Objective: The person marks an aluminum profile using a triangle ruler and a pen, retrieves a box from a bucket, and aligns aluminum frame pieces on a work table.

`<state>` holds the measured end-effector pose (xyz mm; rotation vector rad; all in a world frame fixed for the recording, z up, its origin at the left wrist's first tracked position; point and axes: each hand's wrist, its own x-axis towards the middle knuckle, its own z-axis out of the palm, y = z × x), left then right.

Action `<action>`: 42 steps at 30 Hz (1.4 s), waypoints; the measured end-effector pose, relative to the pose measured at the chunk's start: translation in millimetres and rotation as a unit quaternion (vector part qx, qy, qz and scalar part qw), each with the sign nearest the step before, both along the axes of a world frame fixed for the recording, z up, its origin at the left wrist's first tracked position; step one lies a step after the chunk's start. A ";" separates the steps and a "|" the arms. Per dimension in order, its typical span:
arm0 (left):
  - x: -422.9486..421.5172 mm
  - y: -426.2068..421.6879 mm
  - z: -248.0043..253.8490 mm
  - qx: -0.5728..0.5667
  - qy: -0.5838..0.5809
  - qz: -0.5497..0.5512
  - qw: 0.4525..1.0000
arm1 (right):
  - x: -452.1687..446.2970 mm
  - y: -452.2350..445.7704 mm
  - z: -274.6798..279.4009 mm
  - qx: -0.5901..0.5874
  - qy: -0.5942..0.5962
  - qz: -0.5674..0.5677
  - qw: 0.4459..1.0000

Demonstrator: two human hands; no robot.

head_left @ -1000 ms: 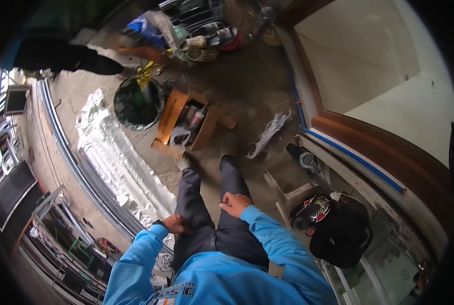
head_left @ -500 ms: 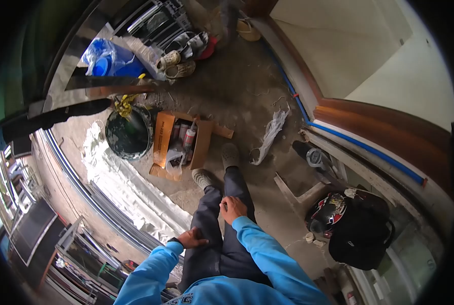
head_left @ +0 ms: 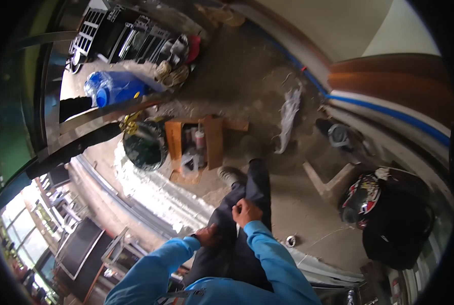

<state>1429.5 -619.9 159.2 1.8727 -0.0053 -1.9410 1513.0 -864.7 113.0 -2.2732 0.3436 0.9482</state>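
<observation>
Bucket (head_left: pixel 138 158) and open cardboard box (head_left: pixel 214 143), side by side on the floor (head_left: pixel 288 203), sit farther right in view than half a second ago. Next, the left hand (head_left: pixel 207 236) is at the dark trousers (head_left: pixel 232 249); I cannot tell its grip. The right hand (head_left: pixel 247 212) is over them, its grip curled together.

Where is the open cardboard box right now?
In the head view, the cardboard box stands on the floor, slightly left of centre, immediately right of the dark bucket.
</observation>
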 end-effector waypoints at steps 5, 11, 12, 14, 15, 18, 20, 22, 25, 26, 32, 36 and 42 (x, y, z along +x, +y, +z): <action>39.2 -16.8 26.0 -0.011 -0.063 0.012 0.998 | -18.6 -11.8 -1.9 0.031 -0.027 -0.061 0.997; 32.9 -4.8 16.7 -0.045 -0.148 0.053 0.987 | -9.3 -39.8 11.4 0.106 -0.036 -0.168 0.979; 35.5 0.0 14.6 -0.044 -0.151 0.057 0.986 | -3.8 -46.5 14.4 0.113 -0.030 -0.167 0.979; 41.5 10.0 11.0 -0.042 -0.133 0.059 0.988 | 9.6 -60.6 18.4 0.146 -0.034 -0.195 0.969; 47.0 9.9 9.9 -0.042 -0.131 0.066 0.988 | 11.0 -65.6 16.4 0.149 -0.047 -0.207 0.966; 62.0 8.3 0.1 -0.062 -0.153 0.070 0.984 | 1.1 -70.4 7.3 0.154 -0.104 -0.259 0.948; 67.3 7.8 -7.7 -0.076 -0.156 0.068 0.983 | 0.5 -63.8 4.8 0.146 -0.160 -0.314 0.925; 81.6 5.5 -14.1 -0.093 -0.170 0.044 0.980 | 19.2 -77.5 14.3 0.181 -0.084 -0.354 0.914; 99.0 2.8 -19.7 -0.085 -0.166 0.023 0.982 | 28.2 -89.1 11.1 0.237 -0.053 -0.389 0.888; 101.7 5.4 -22.7 -0.087 -0.171 0.019 0.981 | 25.6 -91.9 9.0 0.254 -0.058 -0.397 0.880; 122.8 3.5 -32.7 -0.110 -0.170 -0.001 0.979 | 13.4 -116.6 3.6 0.390 0.067 -0.270 0.878; 122.7 0.3 -32.3 -0.105 -0.171 -0.004 0.980 | 17.4 -103.5 13.7 0.287 0.026 -0.355 0.889; 126.1 -2.9 -32.0 -0.103 -0.173 0.021 0.979 | 36.3 -106.5 -23.9 0.302 0.065 -0.497 0.811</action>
